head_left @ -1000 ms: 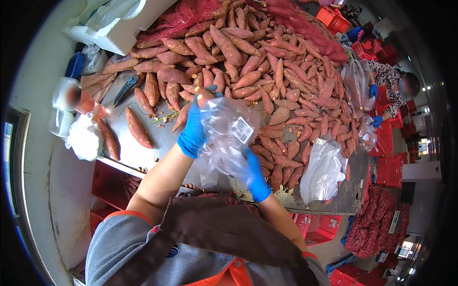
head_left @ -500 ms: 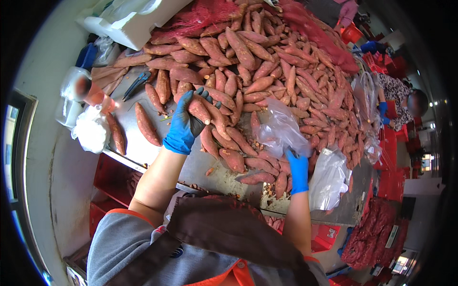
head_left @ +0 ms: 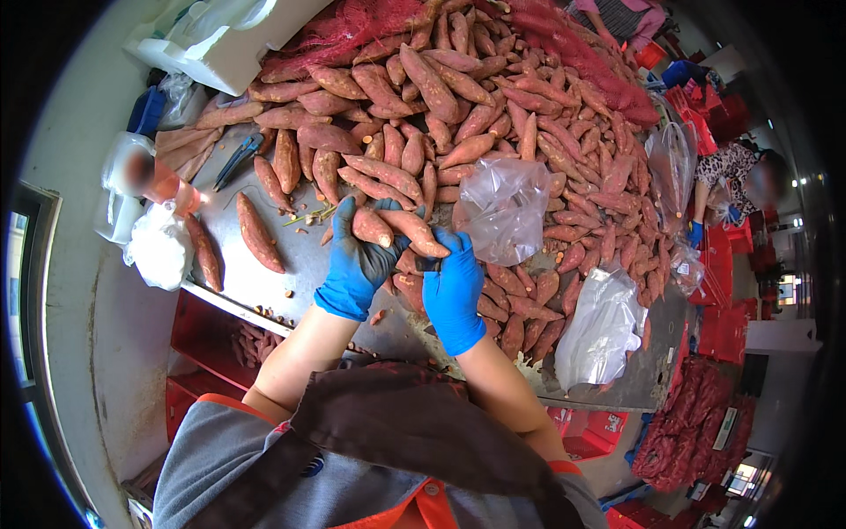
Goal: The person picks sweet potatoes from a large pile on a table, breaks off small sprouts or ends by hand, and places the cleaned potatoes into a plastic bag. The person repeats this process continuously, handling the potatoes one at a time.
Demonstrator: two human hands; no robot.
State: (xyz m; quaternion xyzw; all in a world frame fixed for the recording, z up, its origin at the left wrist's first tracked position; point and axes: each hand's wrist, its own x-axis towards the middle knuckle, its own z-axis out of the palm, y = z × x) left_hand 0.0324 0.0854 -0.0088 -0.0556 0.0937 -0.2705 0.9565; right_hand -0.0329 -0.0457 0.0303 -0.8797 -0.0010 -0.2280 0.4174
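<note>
My left hand [head_left: 351, 269], in a blue glove with a darkened palm, is closed around two sweet potatoes. The shorter sweet potato [head_left: 372, 227] lies by its thumb; the longer one [head_left: 412, 232] slants to the right across its fingers. My blue-gloved right hand [head_left: 454, 291] pinches the right end of the longer one. Just beyond it, a crumpled clear plastic bag [head_left: 507, 210] lies loose on the large pile of sweet potatoes [head_left: 493, 115]. A flat stack of clear bags [head_left: 599, 328] rests at the right near the table's front edge.
Blue-handled clippers [head_left: 238, 161] and a single sweet potato [head_left: 257, 233] lie on the metal table [head_left: 304, 264] at the left. White bundled plastic [head_left: 161, 247] sits by its left edge. Red netting [head_left: 599, 57] covers the pile's far side. A co-worker in a patterned top [head_left: 727, 167] is at the right.
My right hand has let go of the clear bag, leaving it on the pile, and has moved left onto the longer sweet potato. My left hand has come slightly nearer, still holding both.
</note>
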